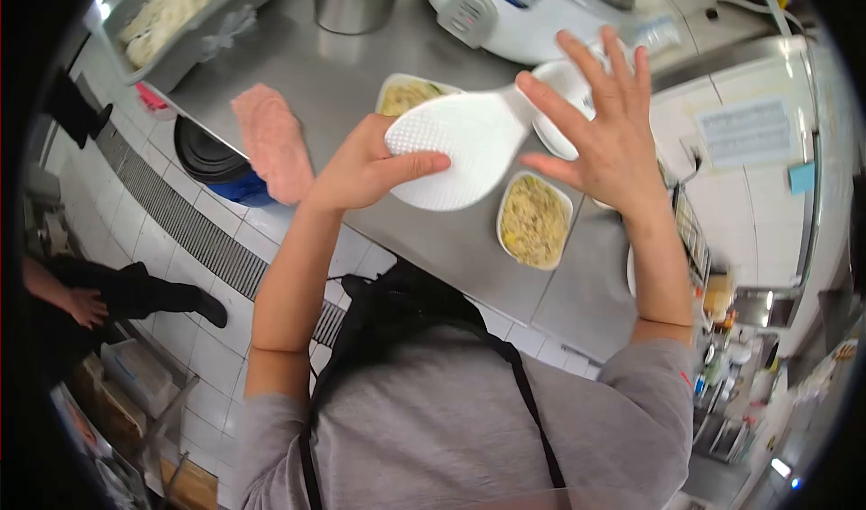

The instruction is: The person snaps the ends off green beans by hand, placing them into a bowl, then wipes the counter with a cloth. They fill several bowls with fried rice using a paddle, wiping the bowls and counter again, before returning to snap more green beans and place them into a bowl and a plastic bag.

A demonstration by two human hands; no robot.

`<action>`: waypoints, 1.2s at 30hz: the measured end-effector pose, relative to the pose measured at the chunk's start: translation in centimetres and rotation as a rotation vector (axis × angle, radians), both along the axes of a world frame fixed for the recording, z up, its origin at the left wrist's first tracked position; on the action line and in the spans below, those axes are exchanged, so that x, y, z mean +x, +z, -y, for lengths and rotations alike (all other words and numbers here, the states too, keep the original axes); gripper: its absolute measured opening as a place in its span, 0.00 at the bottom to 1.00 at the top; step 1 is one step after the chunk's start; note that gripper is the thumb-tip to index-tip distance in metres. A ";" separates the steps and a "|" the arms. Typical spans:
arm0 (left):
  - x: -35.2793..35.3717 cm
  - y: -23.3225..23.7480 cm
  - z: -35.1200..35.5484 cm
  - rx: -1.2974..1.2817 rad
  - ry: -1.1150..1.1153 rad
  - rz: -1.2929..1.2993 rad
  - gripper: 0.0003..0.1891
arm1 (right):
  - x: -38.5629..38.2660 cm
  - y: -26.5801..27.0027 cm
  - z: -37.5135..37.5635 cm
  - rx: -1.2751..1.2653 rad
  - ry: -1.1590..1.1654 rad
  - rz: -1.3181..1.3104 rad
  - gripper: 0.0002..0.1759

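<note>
A white rice paddle (pixel 465 149) with a dimpled blade is held above the steel counter. My left hand (pixel 365 163) grips its blade, the thumb lying across the face. My right hand (pixel 604 131) is open, its fingers spread beside the handle end, and its palm shows no object. Below the paddle stands a white bowl of fried rice (pixel 535 221). A second bowl of rice (pixel 410 93) is partly hidden behind the blade. A white dish (pixel 559 104) lies behind my right fingers, mostly covered.
A large white rice cooker (pixel 505 14) stands at the back. A steel pot (pixel 354 0) and a grey tub of pale food (pixel 180 23) are to its left. A pink cloth (pixel 273 145) hangs over the counter edge. Another person's hand (pixel 87 307) shows at far left.
</note>
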State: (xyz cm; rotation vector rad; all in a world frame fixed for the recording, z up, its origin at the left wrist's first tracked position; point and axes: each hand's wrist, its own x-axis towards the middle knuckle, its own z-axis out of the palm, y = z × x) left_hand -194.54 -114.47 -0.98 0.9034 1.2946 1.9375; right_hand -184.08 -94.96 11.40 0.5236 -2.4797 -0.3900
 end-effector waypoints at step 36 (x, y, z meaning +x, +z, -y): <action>23.7 -12.4 -12.7 -0.026 0.342 1.232 0.18 | 17.4 -13.9 -23.4 -0.746 -0.090 0.406 0.32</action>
